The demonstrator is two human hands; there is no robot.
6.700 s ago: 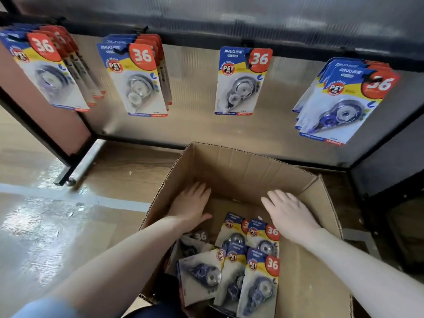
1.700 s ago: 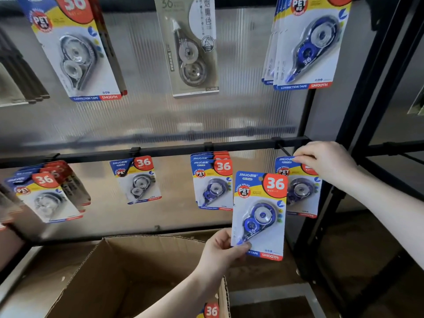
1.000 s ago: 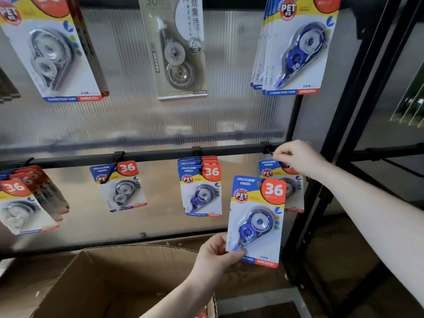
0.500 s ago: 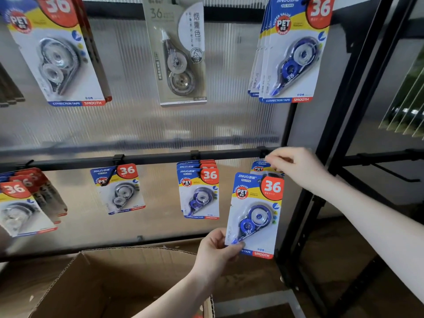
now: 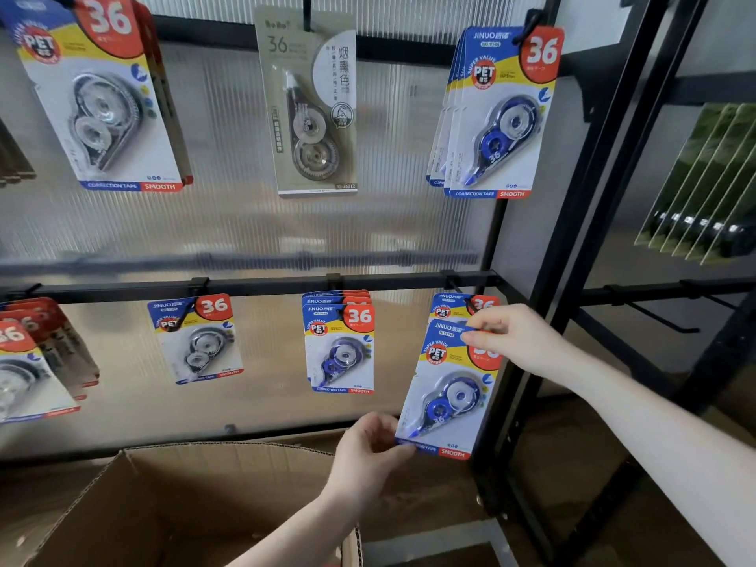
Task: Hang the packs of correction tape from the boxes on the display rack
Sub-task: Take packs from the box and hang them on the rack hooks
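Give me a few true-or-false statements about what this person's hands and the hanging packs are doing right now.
1. The left hand holds the bottom edge of a blue correction tape pack. True.
2. The right hand rests inside the cardboard box. False: it pinches the top of that same pack, up by the lower rail.
3. The held pack sits in front of another pack already on the rightmost lower hook. True.
4. The beige pack hangs on the lower rail. False: it hangs in the upper row.
5. Both hands are empty. False: both hold the pack.
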